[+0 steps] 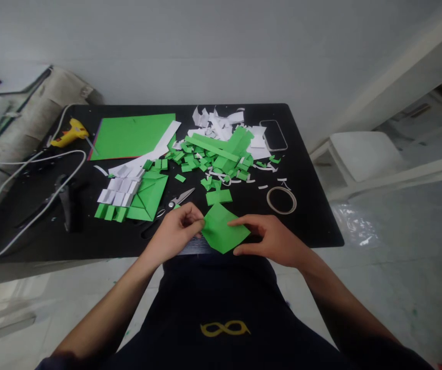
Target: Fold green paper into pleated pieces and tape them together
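Note:
A small green paper square (223, 229) lies at the near edge of the black table (313, 205), held between both hands. My left hand (178, 228) pinches its left corner with curled fingers. My right hand (269, 237) rests on its right side, index finger stretched across the paper and thumb under its edge. Just behind my left hand lie scissors (176, 200) and a folded green paper shape (149, 196).
A heap of green and white paper scraps (215, 151) covers the table's middle. A large green sheet (132, 134), a yellow glue gun (69, 132) with white cable, a tape ring (281, 200), a phone (272, 134) and a white chair (363, 154) to the right.

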`<state>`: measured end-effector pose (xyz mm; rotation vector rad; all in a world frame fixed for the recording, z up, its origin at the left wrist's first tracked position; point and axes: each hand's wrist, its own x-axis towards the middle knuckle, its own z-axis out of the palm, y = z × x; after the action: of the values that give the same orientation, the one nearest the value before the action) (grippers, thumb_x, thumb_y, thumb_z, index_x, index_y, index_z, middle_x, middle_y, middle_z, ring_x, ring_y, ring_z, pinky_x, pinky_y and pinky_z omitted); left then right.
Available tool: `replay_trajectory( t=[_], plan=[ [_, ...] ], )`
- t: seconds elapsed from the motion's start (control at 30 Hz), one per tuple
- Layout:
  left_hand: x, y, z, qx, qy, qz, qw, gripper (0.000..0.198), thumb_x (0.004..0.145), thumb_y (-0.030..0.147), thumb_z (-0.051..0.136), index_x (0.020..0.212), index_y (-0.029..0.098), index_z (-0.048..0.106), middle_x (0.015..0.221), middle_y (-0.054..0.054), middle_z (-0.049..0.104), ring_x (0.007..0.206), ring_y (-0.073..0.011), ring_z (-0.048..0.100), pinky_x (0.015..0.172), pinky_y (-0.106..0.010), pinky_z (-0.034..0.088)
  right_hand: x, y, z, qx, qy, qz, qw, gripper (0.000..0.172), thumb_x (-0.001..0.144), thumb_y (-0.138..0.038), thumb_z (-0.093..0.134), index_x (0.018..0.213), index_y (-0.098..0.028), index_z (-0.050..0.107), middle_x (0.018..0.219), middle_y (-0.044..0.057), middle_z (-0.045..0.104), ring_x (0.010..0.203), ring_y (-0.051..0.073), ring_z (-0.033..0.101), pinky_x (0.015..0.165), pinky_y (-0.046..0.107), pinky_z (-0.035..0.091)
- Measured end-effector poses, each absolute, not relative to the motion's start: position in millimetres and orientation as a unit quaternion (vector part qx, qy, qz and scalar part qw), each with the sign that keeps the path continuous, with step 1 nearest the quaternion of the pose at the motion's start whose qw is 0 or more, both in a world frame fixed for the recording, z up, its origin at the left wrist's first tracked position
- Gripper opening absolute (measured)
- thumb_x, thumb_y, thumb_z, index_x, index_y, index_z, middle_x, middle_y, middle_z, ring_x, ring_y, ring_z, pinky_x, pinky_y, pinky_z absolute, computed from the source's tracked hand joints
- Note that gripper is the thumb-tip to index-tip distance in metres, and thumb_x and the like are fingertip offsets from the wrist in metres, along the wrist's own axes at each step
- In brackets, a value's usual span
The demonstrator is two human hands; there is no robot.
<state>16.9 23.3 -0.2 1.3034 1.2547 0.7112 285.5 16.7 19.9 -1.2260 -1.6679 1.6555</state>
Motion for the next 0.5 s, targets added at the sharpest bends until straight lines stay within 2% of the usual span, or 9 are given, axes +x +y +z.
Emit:
replay_trajectory(
  t=[0.27, 0.5],
  plan=[
    [16.3, 24.3, -1.2, 0.566, 0.537, 0.297, 0.55, 0.013, 0.084, 0.03, 0.069, 0.085, 0.019, 0.063, 0.073, 0.003, 0.063, 0.068, -0.0132, 0.059, 0.065, -0.025, 0.046, 283.8, 17.6, 22.5, -0.465, -0.571, 0.641, 0.217, 0.053, 0.07, -0.036, 0.098, 0.119, -0.023, 0.082, 0.107, 0.007, 0.085, 0.097, 0.029, 0.08, 0.092, 0.049, 0.064],
    [14.5, 24.3, -1.4, 0.587, 0.531, 0.3, 0.533, 0.01, 0.086, 0.028, 0.067, 0.085, 0.02, 0.062, 0.072, 0.003, 0.062, 0.068, -0.0135, 0.059, 0.065, -0.026, 0.044, 284.6, 17.6, 19.7, -0.458, -0.555, 0.66, 0.215, 0.047, 0.077, -0.037, 0.093, 0.119, -0.021, 0.081, 0.098, 0.007, 0.084, 0.092, 0.027, 0.08, 0.085, 0.044, 0.063]
  ],
)
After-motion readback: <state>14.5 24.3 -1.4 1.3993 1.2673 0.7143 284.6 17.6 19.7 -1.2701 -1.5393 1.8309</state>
